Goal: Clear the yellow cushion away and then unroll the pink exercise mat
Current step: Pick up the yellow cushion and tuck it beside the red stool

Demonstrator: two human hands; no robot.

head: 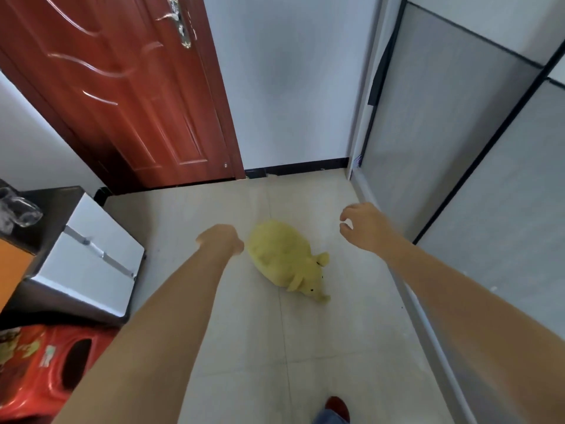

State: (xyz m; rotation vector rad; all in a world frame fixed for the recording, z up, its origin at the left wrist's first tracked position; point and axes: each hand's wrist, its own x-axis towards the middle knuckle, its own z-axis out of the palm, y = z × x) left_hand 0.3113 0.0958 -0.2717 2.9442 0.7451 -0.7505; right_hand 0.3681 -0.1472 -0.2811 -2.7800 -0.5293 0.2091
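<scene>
right hand (365, 226) fingers loosely curled, holding nothing, arm outstretched | left hand (221, 240) fingers hidden, cannot tell, arm outstretched | yellow cushion (282, 258) on floor (321, 347) between hands | red crate (39, 368) lower left

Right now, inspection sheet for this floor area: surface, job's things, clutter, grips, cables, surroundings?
Surface: pale tiled floor, bare where it shows.
Job's things: yellow cushion, animal-shaped, lies on the floor between the two hands; pink exercise mat not in view.
Clutter: white drawer cabinet at left with crumpled clear plastic on its dark top; red plastic stool in front of it.
Grips: left hand just left of the cushion, contact unclear, finger pose hidden; right hand in the air right of it, fingers loosely curled, holding nothing.
Cables: nothing seen.
Surroundings: closed red-brown door, white wall, grey partition panels at right.
</scene>
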